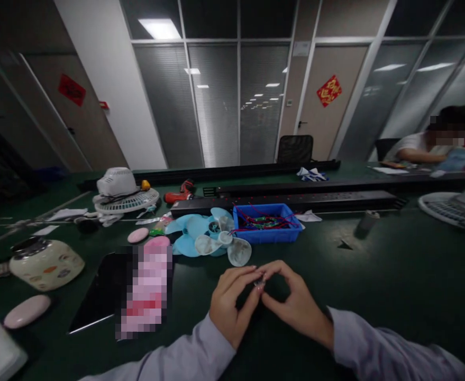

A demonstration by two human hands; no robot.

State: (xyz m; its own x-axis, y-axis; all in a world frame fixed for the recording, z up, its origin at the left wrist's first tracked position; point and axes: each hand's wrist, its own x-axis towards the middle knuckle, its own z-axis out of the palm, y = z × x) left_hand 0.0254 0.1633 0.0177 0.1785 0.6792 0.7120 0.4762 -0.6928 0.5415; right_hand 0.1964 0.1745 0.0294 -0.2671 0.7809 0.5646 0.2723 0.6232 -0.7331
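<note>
My left hand (pixel 232 304) and my right hand (pixel 295 301) meet at the fingertips above the dark green table (pixel 200 323). Between them is a small shiny piece (pixel 259 283), too small to name. The fingers of my left hand pinch it from the left, and my right hand's thumb and fingers touch it from the other side. Just beyond my hands lie light blue fan blades (pixel 194 227) and a smaller whitish propeller (pixel 225 239). Behind them stands a blue bin (pixel 272 235) holding red and green wires.
A black tablet (pixel 101 291), a cream jar-like object (pixel 47 264) and pink oval items lie left. Farther back are a white fan (pixel 117 182), a red power drill (pixel 179 194) and long black bars (pixel 295 201). A metal cylinder (pixel 369 219) stands right; a person (pixel 422 148) sits beyond.
</note>
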